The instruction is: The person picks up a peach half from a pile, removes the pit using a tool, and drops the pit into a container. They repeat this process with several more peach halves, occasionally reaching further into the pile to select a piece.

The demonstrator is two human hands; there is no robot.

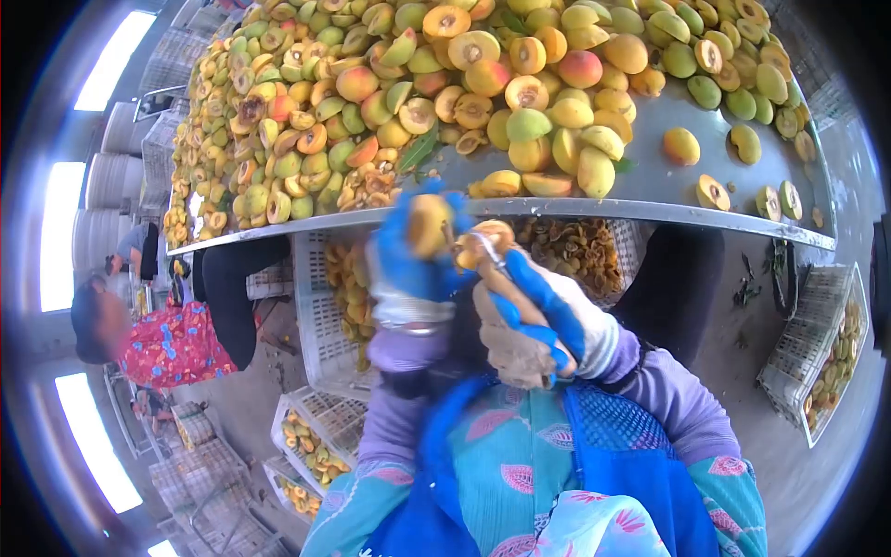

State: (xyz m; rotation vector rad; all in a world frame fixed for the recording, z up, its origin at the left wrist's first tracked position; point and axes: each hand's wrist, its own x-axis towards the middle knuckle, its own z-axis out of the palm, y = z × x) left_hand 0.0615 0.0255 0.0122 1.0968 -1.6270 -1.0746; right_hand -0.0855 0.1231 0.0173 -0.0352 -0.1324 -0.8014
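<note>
My left hand, in a blue-coated glove and blurred by motion, holds a halved yellow fruit just below the table edge. Close to its right, my right hand, gloved in white and blue, is closed around a small metal tool. At the tool's tip is a piece of orange fruit; whether it is stuck on the tool or held by fingers is unclear. Whole and halved fruits are heaped on the metal table beyond both hands.
Under the table edge a white crate holds fruit halves, beside cut scraps. Another crate of fruit stands at right, and more crates at lower left. A person in red patterned clothing sits at left.
</note>
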